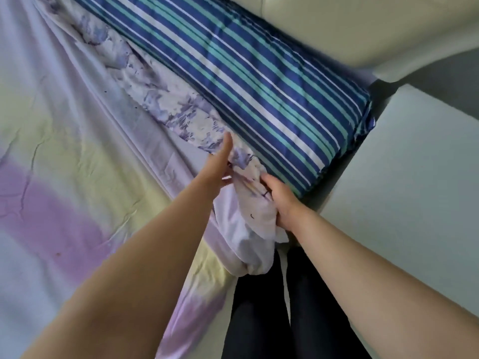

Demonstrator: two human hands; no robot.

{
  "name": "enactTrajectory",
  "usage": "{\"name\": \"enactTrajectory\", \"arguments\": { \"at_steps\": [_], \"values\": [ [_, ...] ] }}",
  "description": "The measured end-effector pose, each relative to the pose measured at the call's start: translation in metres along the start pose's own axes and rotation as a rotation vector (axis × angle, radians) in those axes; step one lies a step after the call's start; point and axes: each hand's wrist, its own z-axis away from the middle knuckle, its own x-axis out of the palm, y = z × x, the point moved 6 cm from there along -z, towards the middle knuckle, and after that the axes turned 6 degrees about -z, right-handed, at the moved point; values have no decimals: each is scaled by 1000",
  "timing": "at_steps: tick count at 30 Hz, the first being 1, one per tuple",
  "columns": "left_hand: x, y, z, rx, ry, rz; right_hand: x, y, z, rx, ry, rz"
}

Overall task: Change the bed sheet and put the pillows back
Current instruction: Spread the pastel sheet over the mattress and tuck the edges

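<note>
Sheet [64, 125] lay over most of the mattress, its bunched corner [248, 203] gripped by both the left hand [220, 167] and right hand [282, 200] at the bed's edge. Tucking remained; the striped pillow [259, 86] already sat beside the headboard [363, 29].

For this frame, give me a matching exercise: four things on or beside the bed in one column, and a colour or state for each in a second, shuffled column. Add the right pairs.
Things:
1. mattress
2. pastel sheet
3. floral sheet
4. bedside cabinet

Colour or state:
A. bunched into a long roll, gripped at its near end by the left hand and right hand
B. plain pale top, nothing on it in view
C. blue, teal and white stripes, uncovered along the headboard side
D. lilac, pink and yellow patches, spread wide with creases

Pairs: 1-C, 2-D, 3-A, 4-B
</note>
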Motion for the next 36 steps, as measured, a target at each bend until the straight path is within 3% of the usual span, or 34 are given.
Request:
{"name": "enactTrajectory", "arguments": {
  "at_steps": [5, 9, 13, 18, 24, 27, 33, 36],
  "values": [
    [4, 45, -7, 0, 241, 48, -5, -17, 54, 181, -366, 433],
    [48, 103, 14, 186, 138, 117, -37, -69, 84, 84, -368, 499],
    [96, 160, 28, 265, -78, 113, -82, -124, 98, -166, -146, 293],
    [143, 190, 22, 222, -167, -5, -125, -176, 110, -396, 31, 117],
    [188, 191, -5, 163, -249, -111, -184, -215, 108, -582, 545, 138],
    [205, 191, -13, 141, -257, -153, -202, -223, 100, -616, 756, 148],
    [217, 196, -37, 213, -219, -393, -228, -239, 76, -641, 983, 264],
    [196, 195, -53, 170, -100, -209, -239, -237, 67, -611, 1028, 318]
  ]
}}
